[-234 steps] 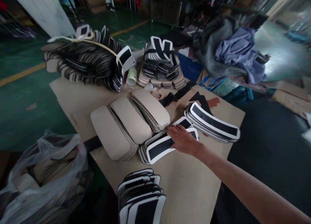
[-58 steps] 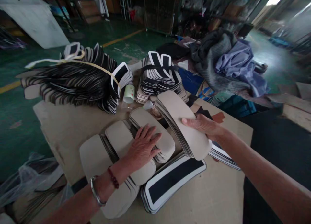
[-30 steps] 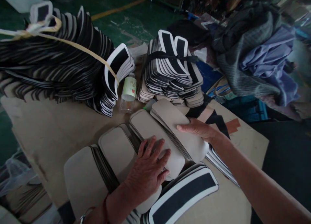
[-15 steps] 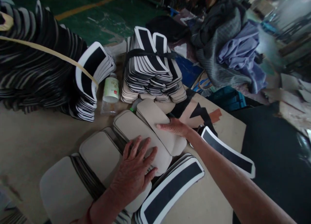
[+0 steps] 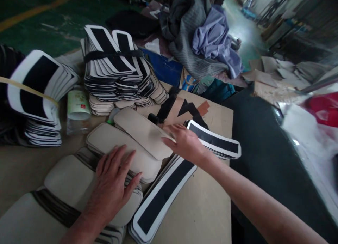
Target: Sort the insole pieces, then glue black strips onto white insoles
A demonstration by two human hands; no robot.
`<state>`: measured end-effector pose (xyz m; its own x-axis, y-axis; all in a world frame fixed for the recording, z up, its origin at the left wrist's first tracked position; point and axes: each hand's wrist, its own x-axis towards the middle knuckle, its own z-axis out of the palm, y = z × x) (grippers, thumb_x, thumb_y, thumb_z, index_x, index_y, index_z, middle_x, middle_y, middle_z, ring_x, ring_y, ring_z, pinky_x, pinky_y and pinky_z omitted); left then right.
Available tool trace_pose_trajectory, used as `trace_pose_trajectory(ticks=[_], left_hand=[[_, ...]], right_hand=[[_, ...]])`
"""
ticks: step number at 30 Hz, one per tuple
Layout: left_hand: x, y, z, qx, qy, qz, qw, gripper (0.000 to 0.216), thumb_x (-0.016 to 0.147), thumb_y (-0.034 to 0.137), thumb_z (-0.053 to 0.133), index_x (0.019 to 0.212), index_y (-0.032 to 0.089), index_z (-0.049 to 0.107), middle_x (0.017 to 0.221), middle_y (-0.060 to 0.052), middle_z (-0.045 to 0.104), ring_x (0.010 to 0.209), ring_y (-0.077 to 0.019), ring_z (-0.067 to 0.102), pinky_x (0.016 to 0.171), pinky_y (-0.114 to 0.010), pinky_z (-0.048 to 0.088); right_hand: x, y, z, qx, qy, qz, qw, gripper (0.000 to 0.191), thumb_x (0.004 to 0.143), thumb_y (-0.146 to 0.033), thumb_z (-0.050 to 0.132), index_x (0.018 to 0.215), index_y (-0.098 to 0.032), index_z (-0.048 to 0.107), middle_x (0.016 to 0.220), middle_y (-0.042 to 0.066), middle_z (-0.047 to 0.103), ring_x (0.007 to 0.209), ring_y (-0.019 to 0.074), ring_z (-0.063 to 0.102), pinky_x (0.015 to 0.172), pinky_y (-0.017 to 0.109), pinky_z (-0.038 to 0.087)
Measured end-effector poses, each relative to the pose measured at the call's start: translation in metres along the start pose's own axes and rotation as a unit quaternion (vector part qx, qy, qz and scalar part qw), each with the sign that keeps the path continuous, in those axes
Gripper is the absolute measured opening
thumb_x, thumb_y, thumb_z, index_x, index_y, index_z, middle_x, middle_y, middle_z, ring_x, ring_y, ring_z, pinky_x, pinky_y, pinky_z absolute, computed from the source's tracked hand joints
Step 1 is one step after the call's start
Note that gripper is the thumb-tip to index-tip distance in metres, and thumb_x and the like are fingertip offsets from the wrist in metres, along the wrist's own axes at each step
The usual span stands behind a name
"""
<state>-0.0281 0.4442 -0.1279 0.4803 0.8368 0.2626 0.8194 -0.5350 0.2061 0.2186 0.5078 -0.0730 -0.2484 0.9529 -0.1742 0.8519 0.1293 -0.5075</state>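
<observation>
Beige rounded pads [image 5: 142, 131], matte, fanned; left hand [image 5: 113, 182] flat atop them.

On the table [image 5: 206, 215], a bottle [image 5: 77, 108] stands between the left bundle [image 5: 34, 92] and the strapped bundle [image 5: 118, 71], behind the pad stacks [image 5: 137, 128].

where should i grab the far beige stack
Probably its rounded right end, coming from the right, where the right hand rests. That end of the far beige stack sticks out over the black-and-white pieces; its left side lies on the next beige stack under the left hand.
</observation>
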Motion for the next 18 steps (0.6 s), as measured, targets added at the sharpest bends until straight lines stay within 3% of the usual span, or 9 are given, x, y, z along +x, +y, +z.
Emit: trace_pose_trajectory(ticks=[1,3,6,9,12,18], left_hand=[[0.0,0.006,-0.002,0.003,0.014,-0.004,1.0,0.05,0.088,0.037,0.05,0.13,0.012,0.043,0.134,-0.022,0.046,0.126,-0.0398,0.04,0.1,-0.06,0.034],[-0.003,0.021,-0.005,-0.003,0.035,-0.003,0.999,0.047,0.088,0.033,0.052,0.129,0.012,0.044,0.134,-0.023,0.045,0.126,-0.04,0.04,0.1,-0.061,0.034],[-0.011,0.052,-0.008,-0.054,0.023,0.016,0.998,0.045,0.09,0.027,0.052,0.132,0.013,0.042,0.136,-0.02,0.044,0.125,-0.0346,0.042,0.1,-0.054,0.039],[-0.024,0.082,-0.006,-0.1,0.002,0.029,0.995,0.045,0.092,0.026,0.05,0.134,0.015,0.04,0.135,-0.017,0.045,0.126,-0.0288,0.042,0.1,-0.045,0.043],[-0.038,0.103,-0.001,-0.119,-0.013,0.033,0.992,0.044,0.093,0.027,0.047,0.135,0.016,0.04,0.131,-0.014,0.051,0.123,-0.0246,0.047,0.099,-0.039,0.046],[-0.061,0.124,0.003,-0.118,-0.024,0.049,0.992,0.041,0.094,0.029,0.044,0.133,0.017,0.043,0.123,-0.01,0.059,0.115,-0.0209,0.056,0.093,-0.033,0.052]], right_hand=[[-0.013,0.017,-0.009,-0.031,0.024,0.002,0.999,0.033,0.091,-0.042,0.049,0.114,-0.019,0.058,0.115,0.012,0.062,0.11,0.0283,0.055,0.094,0.041,0.042],[-0.033,0.062,-0.025,-0.093,0.071,0.076,0.99,0.033,0.089,-0.04,0.051,0.114,-0.018,0.059,0.115,0.013,0.062,0.11,0.0294,0.055,0.094,0.042,0.041],[-0.047,0.133,-0.04,-0.141,-0.024,0.155,0.978,0.07,0.076,-0.048,0.066,0.133,-0.012,0.047,0.133,0.019,0.051,0.124,0.0368,0.044,0.101,0.046,0.036],[-0.047,0.176,-0.042,-0.109,-0.114,0.169,0.973,0.095,0.064,-0.057,0.074,0.138,-0.007,0.041,0.137,0.021,0.048,0.123,0.0364,0.047,0.101,0.042,0.039],[-0.045,0.188,-0.037,-0.098,-0.132,0.169,0.972,0.101,0.054,-0.064,0.076,0.134,-0.009,0.048,0.132,0.022,0.053,0.118,0.0387,0.051,0.097,0.044,0.042],[-0.057,0.183,-0.026,-0.083,-0.124,0.177,0.973,0.103,0.048,-0.07,0.075,0.128,-0.01,0.052,0.126,0.022,0.056,0.112,0.0384,0.055,0.093,0.043,0.045]])
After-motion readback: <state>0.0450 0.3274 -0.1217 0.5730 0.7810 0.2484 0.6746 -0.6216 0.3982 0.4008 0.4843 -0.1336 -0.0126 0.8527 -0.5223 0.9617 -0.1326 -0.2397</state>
